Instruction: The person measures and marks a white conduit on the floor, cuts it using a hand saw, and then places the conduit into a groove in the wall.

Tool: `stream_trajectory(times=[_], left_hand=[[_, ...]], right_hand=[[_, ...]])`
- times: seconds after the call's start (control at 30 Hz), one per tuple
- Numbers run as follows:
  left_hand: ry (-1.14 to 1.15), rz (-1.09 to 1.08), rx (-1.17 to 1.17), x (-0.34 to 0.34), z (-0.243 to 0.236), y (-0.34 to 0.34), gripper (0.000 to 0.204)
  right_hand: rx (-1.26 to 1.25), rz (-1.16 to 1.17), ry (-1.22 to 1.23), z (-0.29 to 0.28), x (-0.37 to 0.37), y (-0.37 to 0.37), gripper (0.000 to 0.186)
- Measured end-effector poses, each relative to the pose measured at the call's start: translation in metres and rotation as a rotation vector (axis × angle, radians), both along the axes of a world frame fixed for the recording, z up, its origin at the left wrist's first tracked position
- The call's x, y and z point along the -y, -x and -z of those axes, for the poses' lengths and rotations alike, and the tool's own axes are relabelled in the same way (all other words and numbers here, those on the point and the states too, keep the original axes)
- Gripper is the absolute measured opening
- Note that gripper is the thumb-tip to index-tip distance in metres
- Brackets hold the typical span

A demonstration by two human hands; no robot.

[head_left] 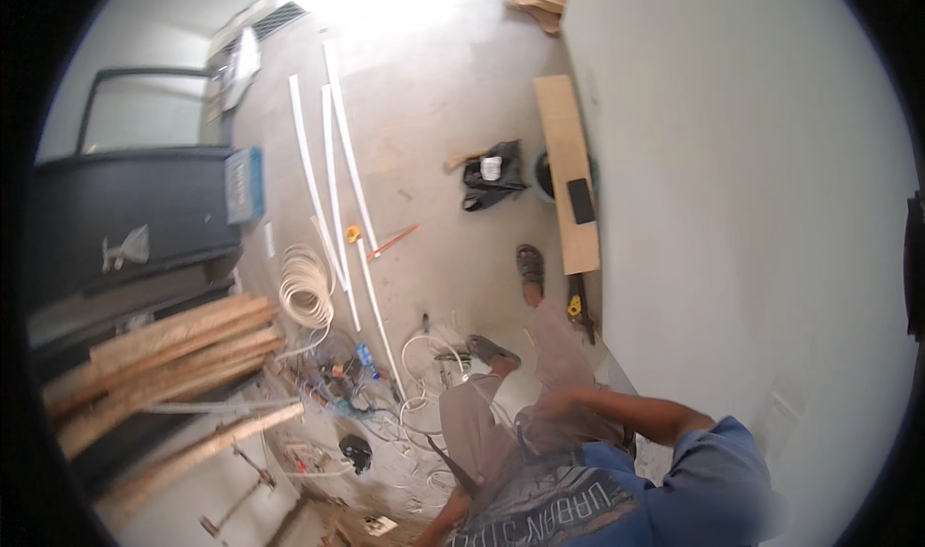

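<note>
My right hand (557, 406) rests over my upper right thigh, near the waist. It is blurred, and its fingers cannot be made out. Low in the view, my left hand (469, 505) is down beside my left hip, partly behind my blue shirt. A thin dark strip (451, 463) runs up from it along my trouser leg; whether the hand grips it is hidden. Beyond my sandalled feet a wooden board (556, 123) bridges a green bucket (592, 173), with a black phone (581, 201) on top. A yellow-and-black tool (575, 306) lies by the board's near end.
Long white trunking strips (334, 162) stretch across the floor beside a coil of cream cable (306, 287). Tangled wires and a blue bottle (367, 360) lie left of my feet. Stacked timber (173, 354) juts in from the left. A black plastic bag (493, 176) sits ahead; a wall (732, 181) rises on my right.
</note>
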State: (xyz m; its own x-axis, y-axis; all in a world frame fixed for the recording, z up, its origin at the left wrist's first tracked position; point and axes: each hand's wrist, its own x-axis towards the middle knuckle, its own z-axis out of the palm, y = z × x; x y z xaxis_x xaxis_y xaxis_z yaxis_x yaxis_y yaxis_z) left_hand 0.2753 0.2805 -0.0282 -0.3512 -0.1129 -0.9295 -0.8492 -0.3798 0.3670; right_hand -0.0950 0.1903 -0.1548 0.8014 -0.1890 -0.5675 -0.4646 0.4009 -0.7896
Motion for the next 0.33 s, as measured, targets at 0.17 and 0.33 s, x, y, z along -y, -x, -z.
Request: stream_trajectory(times=[0.17,0.33], left_hand=[[-0.251,-0.161,0.019,0.090,-0.021,0.107,0.042],[-0.327,0.090,0.236,0.172,0.138,0.142,0.058]], right_hand=[[-0.423,0.116,-0.178,0.194,0.078,0.065,0.033],[-1.221,1.071,0.169,0.340,0.180,0.214,0.049]])
